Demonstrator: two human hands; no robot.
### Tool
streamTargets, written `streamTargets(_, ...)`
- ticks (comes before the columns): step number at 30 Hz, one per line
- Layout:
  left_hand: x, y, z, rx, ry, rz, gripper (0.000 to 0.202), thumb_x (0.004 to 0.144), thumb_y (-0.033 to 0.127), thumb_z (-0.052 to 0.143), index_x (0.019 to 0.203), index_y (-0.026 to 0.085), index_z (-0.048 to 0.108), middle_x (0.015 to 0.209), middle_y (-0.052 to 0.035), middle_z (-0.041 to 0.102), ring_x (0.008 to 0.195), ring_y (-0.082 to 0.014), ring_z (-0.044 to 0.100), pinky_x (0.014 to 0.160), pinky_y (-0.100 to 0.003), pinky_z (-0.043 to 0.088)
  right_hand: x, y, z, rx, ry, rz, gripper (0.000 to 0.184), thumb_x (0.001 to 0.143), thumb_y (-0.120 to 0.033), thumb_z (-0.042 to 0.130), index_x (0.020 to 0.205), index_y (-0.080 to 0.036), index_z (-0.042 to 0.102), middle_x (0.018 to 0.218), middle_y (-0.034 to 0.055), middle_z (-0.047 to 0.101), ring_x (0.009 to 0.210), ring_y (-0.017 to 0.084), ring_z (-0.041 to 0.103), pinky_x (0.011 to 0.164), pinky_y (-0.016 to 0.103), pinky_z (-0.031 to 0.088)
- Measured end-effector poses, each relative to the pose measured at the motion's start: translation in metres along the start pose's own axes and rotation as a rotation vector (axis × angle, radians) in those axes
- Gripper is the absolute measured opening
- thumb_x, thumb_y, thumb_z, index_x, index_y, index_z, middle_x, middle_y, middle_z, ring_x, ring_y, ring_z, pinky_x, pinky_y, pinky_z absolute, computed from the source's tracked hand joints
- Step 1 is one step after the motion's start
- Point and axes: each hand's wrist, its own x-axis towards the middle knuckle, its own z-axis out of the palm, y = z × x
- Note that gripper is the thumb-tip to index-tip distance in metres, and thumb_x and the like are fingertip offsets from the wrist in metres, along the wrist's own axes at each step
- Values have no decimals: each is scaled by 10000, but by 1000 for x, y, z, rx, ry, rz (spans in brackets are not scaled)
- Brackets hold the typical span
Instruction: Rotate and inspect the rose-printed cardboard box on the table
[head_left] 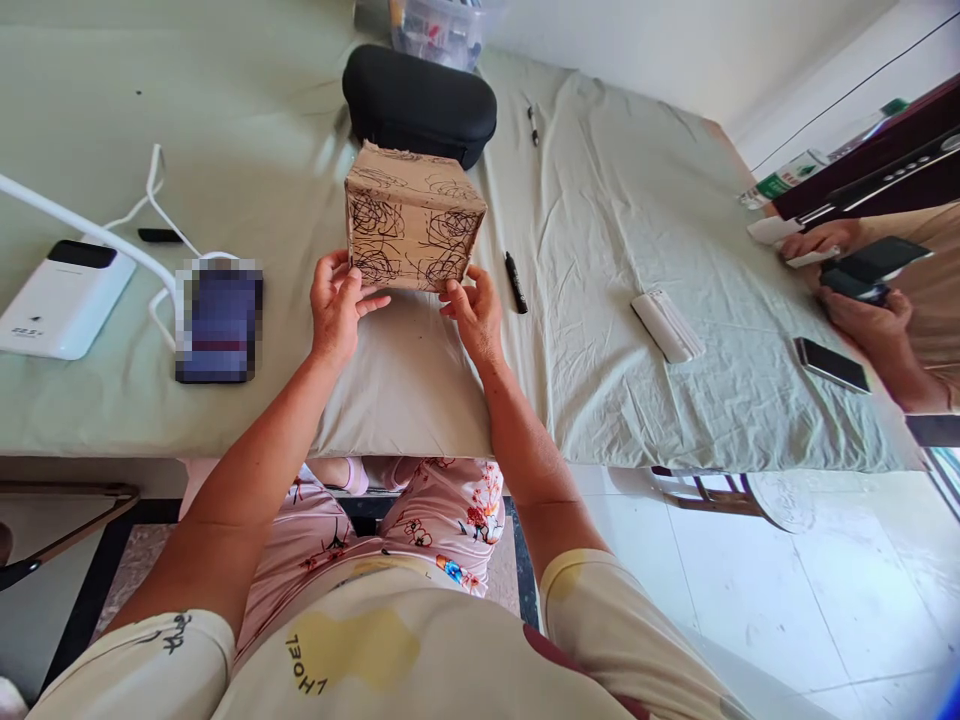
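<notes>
A brown cardboard box (416, 235) covered in black scribbles is held up between my two hands, tilted so its front and top faces show. My left hand (337, 305) grips its lower left corner, thumb on the front and one finger stretched out below. On the lower right corner, my right hand (474, 310) holds with the thumb in front and fingers behind. A black marker (515, 283) lies on the cloth just right of my right hand. Behind the box sits a black zip case (420, 100). The box's back and underside are hidden.
On the left lie a white power bank (67, 300), a phone with a blurred screen (219, 325) and white cables. A pen (533, 126), a white case (666, 325) and another phone (831, 364) are to the right. Another person's hands (862, 310) hold a dark device at the far right.
</notes>
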Motion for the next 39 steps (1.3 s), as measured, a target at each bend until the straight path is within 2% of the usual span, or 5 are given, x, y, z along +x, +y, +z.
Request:
streamTargets(11,0,-3,4,119,-26,71,842,711,805,820,1324,317,512,1386,-124,640,997,-244,770,831,-426,686,0,-7,2,68,54,0,618,864,-789,689,1176,-265,594,723,-69,695,632,104,690,628,249,557)
streamTargets(23,0,-10,2,172,-50,45,818,772,796,776,1350,298,481,1270,-109,709,898,-232,792,850,-421,670,0,-2,4,40,62,4,589,875,-759,703,1162,-269,548,680,-88,636,626,122,666,610,263,545)
streamTargets(32,1,-1,-4,328,-41,195,773,916,721,677,1513,298,430,1537,-144,601,1452,-277,591,1260,-472,453,0,-13,-12,-371,48,-124,581,883,-813,632,967,-239,666,999,43,731,850,173,699,800,349,574)
streamTargets(35,2,-2,-7,349,-35,211,755,928,702,675,1520,293,446,1539,-148,591,1476,-290,571,1260,-486,450,2,-12,-15,-333,92,-164,630,904,-811,610,1212,-266,680,1146,68,727,917,180,706,814,349,596)
streamTargets(39,5,-2,-5,318,-96,293,823,946,718,632,1617,334,349,1617,-141,528,1517,-298,536,1260,-463,448,4,-11,-14,-309,59,-236,688,971,-743,578,1532,-349,526,1324,78,688,983,181,698,829,346,631)
